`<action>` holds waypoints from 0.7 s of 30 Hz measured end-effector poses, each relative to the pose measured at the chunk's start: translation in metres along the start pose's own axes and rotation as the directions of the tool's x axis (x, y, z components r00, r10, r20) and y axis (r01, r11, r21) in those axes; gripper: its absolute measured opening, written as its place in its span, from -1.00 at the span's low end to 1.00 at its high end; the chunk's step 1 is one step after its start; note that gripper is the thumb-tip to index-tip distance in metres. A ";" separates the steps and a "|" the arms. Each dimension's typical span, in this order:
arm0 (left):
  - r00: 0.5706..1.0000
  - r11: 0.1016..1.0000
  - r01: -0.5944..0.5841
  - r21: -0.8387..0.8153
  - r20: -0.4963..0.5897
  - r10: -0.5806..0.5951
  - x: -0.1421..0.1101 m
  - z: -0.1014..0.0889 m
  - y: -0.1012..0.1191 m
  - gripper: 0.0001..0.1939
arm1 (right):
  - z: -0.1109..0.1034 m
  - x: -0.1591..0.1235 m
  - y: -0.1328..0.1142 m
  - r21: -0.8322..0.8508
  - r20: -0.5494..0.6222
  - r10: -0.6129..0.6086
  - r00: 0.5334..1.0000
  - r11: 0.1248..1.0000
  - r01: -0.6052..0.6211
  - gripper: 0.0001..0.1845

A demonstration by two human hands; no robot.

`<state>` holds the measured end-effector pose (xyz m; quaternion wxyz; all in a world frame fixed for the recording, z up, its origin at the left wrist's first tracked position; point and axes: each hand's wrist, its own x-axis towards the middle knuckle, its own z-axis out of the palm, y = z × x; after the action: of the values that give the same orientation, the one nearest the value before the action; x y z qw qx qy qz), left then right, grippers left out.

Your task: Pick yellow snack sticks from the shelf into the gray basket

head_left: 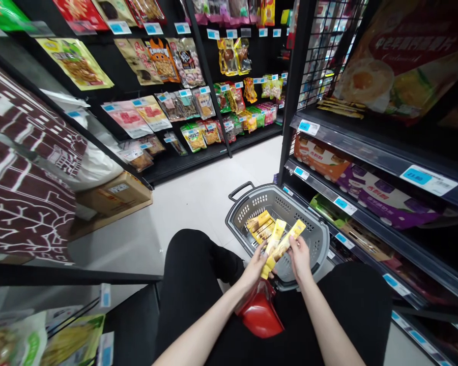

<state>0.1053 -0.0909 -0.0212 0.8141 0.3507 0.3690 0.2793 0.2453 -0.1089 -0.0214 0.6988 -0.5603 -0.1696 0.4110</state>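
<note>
My left hand (255, 267) is closed around a slim yellow stick packet (277, 233), with the lower ends of the packets bunched near its fingers. In my right hand (301, 256), thumb and fingers pinch another yellow stick packet (292, 235), which slants across toward the left hand. Both hands are over the near side of a grey plastic shopping basket (265, 194) on the floor between my legs. Several more yellow and brown packets (258, 223) lie inside the basket. Below my left wrist, a glossy red bag (262, 311) rests at my lap.
Shelves on the right hold boxed drinks (370, 190) and a large oatmeal bag (404, 66). A black rack (191, 168) of hanging snack bags stands ahead. A cardboard box (114, 195) sits on the left, with pale floor (191, 203) between. The basket's handle (240, 189) sticks out at its far left.
</note>
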 end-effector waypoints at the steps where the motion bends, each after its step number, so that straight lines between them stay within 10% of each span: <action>1: 1.000 0.998 -0.008 -0.055 -0.015 0.007 0.002 -0.001 0.001 -0.25 | -0.003 0.003 -0.002 0.044 -0.033 0.018 0.999 0.999 -0.017 -0.60; 7: 0.993 0.953 0.033 -0.301 -0.102 -0.066 0.004 -0.006 0.009 -0.74 | -0.018 0.015 -0.003 0.042 -0.199 0.043 0.979 0.998 -0.035 -0.58; 11: 0.988 0.938 0.085 -0.336 -0.091 -0.122 0.000 -0.002 0.011 -0.78 | -0.016 0.013 0.005 -0.119 -0.091 0.074 0.993 0.989 -0.085 -0.60; 17: 0.991 0.991 0.115 -0.070 0.070 -0.110 -0.003 0.003 0.006 -0.58 | -0.007 0.006 0.013 -0.191 0.062 0.132 0.989 0.974 -0.118 -0.57; 21: 0.999 0.992 0.044 0.118 0.025 -0.048 -0.004 0.003 0.006 -0.51 | -0.009 0.007 0.008 -0.199 -0.044 0.060 0.997 0.978 -0.067 -0.52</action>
<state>0.1043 -0.0913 -0.0132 0.8034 0.3933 0.3813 0.2334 0.2525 -0.1089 -0.0330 0.6283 -0.6409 -0.1789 0.4032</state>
